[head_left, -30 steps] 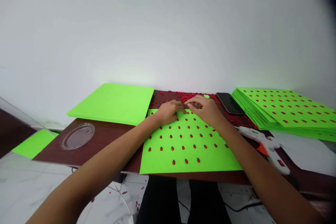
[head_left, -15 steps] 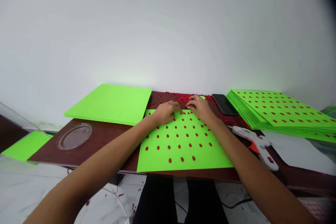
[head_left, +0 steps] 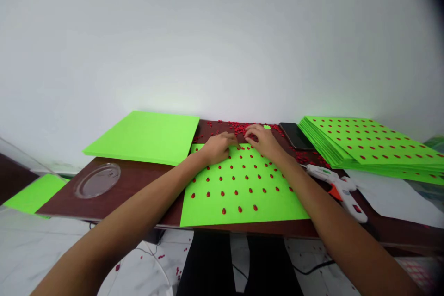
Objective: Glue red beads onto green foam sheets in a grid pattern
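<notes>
A bright green sheet (head_left: 243, 216) dotted with rows of small red ladybug-like pieces (head_left: 240, 209) lies in front of me. My left hand (head_left: 219, 146) rests on its far part, index finger stretched out and its tip at a red piece in the far row. The other left fingers are loosely bent. My right hand (head_left: 262, 141) is held over the far edge, beside a scattered pile of red pieces (head_left: 237, 126). Its thumb and fingers curve together in a pinch; anything between the tips is too small to make out.
Plain green sheets (head_left: 145, 136) are stacked at left, near a clear plastic lid (head_left: 99, 180). At right are a dotted green stack (head_left: 367, 141), a black phone (head_left: 296, 135), a white glue gun (head_left: 342, 187) and white paper (head_left: 395, 199). A wall (head_left: 222, 41) rises behind the table.
My right hand has shifted slightly left and its fingertips have drawn closer together. My left hand stays at the same far-row piece. The view has moved very slightly.
</notes>
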{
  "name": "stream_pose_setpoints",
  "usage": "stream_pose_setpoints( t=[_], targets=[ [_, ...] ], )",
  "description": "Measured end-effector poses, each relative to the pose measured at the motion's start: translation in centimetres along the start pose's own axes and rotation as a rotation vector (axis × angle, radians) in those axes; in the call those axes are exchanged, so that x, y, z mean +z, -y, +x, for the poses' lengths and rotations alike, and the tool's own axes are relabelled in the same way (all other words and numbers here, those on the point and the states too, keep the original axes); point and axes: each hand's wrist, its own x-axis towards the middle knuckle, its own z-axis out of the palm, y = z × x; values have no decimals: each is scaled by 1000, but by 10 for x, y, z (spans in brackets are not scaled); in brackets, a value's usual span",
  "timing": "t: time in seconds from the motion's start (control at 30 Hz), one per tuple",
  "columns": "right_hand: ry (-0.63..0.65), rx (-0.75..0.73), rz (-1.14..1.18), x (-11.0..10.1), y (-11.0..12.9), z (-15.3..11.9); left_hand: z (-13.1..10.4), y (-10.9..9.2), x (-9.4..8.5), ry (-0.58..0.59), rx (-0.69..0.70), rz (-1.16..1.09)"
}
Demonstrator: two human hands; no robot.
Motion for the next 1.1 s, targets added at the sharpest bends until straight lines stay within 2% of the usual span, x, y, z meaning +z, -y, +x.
stream_pose_setpoints(
  t=[0.13, 0.27, 0.37, 0.47, 0.57, 0.67, 0.8, 1.1],
  targets=[
    [86, -1, 345, -10, 27, -4, 0, 0, 0, -7, -1, 4],
    [378, -34, 548, -16, 56, -15, 1, 0, 1, -20, -19, 5],
    [540, -65, 528, -17, 75, -20, 1, 0, 2, -21, 2, -8],
    [603, -167, 408, -16, 87, -22, 1, 0, 2, -27, 23, -22],
    [622, -243, 359, -12, 90, -23, 0, 0, 2, -31, 26, -30],
    [581, -271, 318, -9, 87, -24, 0, 0, 2, -25, 32, -35],
    [513, -274, 271, -9, 80, -26, 0, -1, 1, -23, 21, -30],
    [515, -260, 225, -2, 85, -27, 1, 3, 6, -37, 21, -53]
  ],
)
